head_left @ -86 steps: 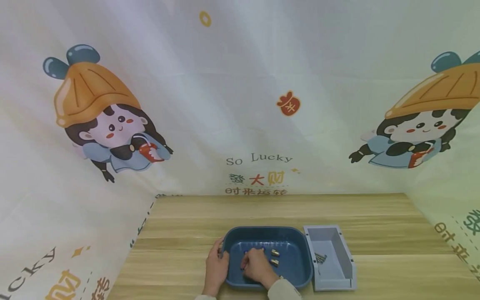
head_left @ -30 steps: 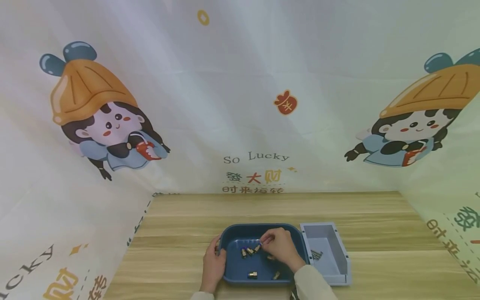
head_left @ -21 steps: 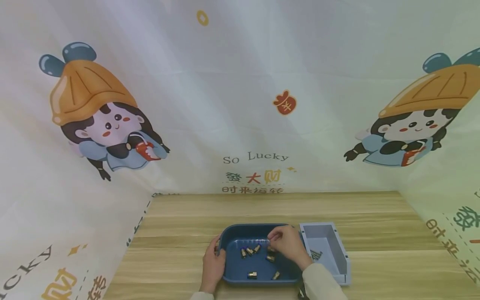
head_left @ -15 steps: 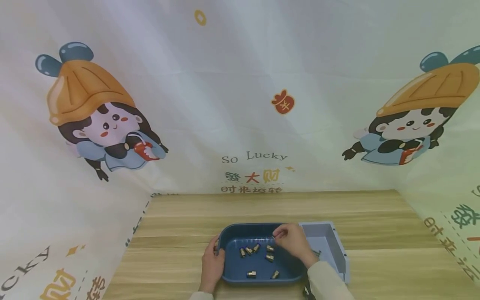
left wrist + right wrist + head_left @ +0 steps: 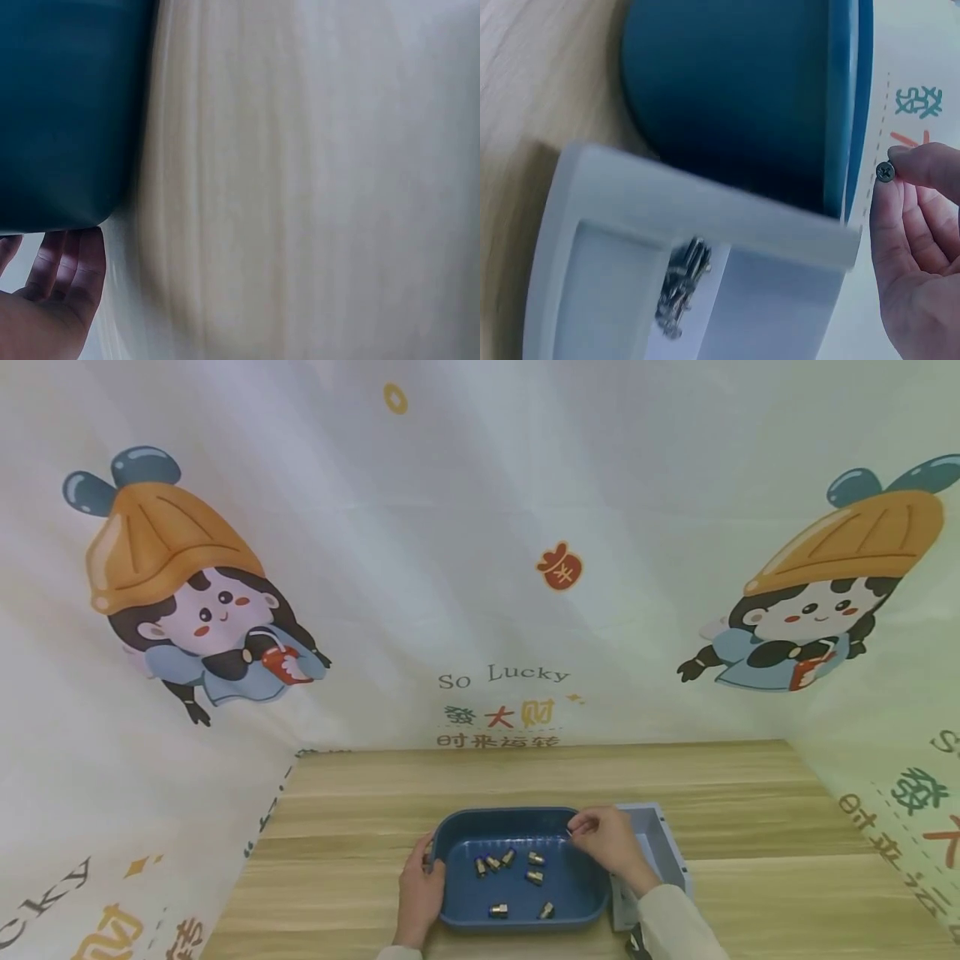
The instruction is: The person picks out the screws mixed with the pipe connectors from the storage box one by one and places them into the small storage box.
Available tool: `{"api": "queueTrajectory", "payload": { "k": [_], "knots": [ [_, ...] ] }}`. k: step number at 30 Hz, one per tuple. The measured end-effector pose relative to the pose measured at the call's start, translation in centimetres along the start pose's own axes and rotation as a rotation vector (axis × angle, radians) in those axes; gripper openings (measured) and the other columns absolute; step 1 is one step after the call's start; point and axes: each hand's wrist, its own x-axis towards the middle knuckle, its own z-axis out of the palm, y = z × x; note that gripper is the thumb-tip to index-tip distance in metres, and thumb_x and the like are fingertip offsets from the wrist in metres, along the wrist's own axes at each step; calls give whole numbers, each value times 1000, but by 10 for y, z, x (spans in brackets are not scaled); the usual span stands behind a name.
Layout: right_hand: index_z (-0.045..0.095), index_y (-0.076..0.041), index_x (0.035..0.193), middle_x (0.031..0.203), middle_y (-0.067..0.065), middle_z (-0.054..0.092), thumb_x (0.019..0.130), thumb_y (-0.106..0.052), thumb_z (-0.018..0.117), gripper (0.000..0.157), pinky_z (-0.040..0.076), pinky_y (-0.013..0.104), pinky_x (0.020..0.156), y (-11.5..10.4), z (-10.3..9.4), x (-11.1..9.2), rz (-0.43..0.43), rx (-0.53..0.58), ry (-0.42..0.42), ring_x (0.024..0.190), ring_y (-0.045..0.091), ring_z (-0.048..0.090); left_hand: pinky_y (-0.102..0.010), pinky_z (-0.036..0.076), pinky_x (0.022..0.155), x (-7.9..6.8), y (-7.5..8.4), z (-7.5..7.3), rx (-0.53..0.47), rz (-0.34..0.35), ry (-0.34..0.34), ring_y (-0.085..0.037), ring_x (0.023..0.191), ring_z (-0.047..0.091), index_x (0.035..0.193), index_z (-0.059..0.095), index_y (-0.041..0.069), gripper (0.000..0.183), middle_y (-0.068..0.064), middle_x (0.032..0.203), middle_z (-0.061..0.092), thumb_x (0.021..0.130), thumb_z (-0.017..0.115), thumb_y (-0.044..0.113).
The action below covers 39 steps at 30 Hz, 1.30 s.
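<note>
A dark blue plastic tub (image 5: 517, 920) stands on the table, its left end held by my left hand (image 5: 422, 893), with the thumb near the rim and the fingers along the outer wall. In the left wrist view, fingertips (image 5: 91, 244) touch the tub's outside. Several brass fittings (image 5: 498, 910) with dark blue collars lie scattered on its floor. My right hand (image 5: 611, 845) is over the tub's right end, beside the grey bin (image 5: 667, 852). Between thumb and forefinger it pinches a cross-head screw (image 5: 885, 172), head towards the wrist camera.
The grey bin stands against the tub's right side, partly hidden by the right hand and sleeve. A small heap of screws (image 5: 681, 289) lies inside it. A printed cloth (image 5: 480, 568) hangs behind and on both sides of the wooden table (image 5: 360, 785).
My right hand has risen from among the fittings and moved right to the tub's right end, holding the screw. The left hand keeps its place on the tub. The view has shifted slightly.
</note>
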Motion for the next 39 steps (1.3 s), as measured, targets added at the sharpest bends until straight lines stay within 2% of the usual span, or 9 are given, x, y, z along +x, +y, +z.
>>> {"api": "queueTrajectory", "payload": {
  "k": [13,22,30,36,39],
  "knots": [
    [68,-7,75,68,2,65,64,2,68,13,47,23,55,12,-21,-5,29,-69,67,60,11,58,-29,43,59,-1,-1,0,7,3,-10,-19,74,51,125,48,6,44,-14,93,57,81,48,2],
    [66,-4,70,64,7,63,65,1,63,8,45,23,54,22,-30,-7,45,-123,143,57,10,56,-28,43,58,1,-2,0,0,10,-8,-18,74,52,125,49,6,44,-14,92,57,81,48,2],
    [65,-2,71,64,5,62,66,2,64,7,44,25,53,28,-30,-10,43,-156,131,58,12,55,-28,43,58,2,-2,-1,-4,13,-22,-18,73,52,125,48,5,44,-14,92,57,81,48,1],
    [65,-1,75,64,3,61,67,1,62,8,43,23,51,36,-25,-14,115,-170,105,57,11,54,-28,42,57,2,-2,-1,1,12,-19,-17,72,50,125,48,5,44,-14,92,57,81,48,2],
    [65,-2,75,64,2,61,68,1,61,9,43,24,50,40,-24,-15,125,-193,97,56,10,53,-28,41,58,2,-3,0,6,7,-16,-18,73,50,125,48,6,44,-14,93,57,81,48,3]
  ]
}}
